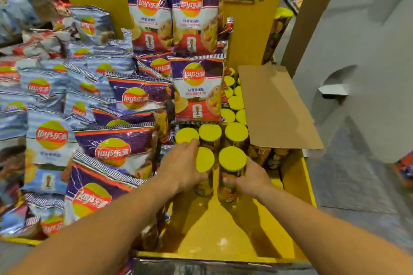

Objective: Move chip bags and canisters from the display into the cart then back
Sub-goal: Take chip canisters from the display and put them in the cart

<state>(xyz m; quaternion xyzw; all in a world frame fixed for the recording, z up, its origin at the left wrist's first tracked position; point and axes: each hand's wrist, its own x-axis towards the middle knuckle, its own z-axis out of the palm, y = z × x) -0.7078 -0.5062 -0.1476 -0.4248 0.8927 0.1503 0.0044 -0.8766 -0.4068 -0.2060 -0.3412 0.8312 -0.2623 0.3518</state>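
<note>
Both hands are on canisters at the front of the yellow display tray (297,187): the left hand (181,169) curls round the left canister (204,163), and the right hand (250,178) grips the right canister (231,163) with its thumb across the printed wall. The two tubes stand upright and just beside each other, with more yellow-lidded canisters (223,135) packed close behind them. The main risk is the crowding: as either tube comes away, a knuckle or the tube's base could clip a neighbour and topple the row like skittles. The left hand also sits against the leaning purple chip bags (125,147), so a wide swing of that arm could drag a bag off the pile. The cardboard flap (274,105) overhanging the back rows could catch a lifted tube. No cart is visible, so the carry may involve a blind turn.
</note>
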